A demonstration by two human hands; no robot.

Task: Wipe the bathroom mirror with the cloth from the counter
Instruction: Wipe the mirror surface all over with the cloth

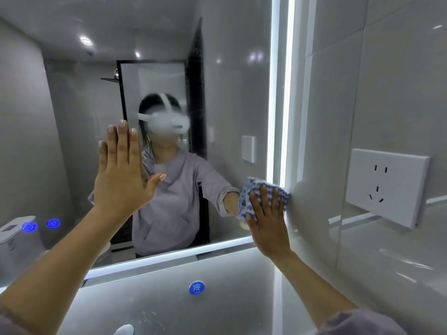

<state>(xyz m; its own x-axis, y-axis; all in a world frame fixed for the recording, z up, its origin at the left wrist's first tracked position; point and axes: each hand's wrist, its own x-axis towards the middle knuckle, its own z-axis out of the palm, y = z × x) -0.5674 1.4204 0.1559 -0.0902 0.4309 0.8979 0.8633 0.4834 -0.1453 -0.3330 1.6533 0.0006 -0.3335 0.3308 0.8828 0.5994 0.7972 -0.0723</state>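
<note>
Left hand (123, 170) flat on mirror (72, 117), fingers straight, right hand (268, 221) pressing checked cloth (256, 183) at right edge, fingers flat.

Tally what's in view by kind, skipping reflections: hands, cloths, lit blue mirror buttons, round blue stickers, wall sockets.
hands: 2 (left hand, right hand)
cloth: 1
lit blue buttons: 2
round blue sticker: 1
wall socket: 1
Total: 7
</note>
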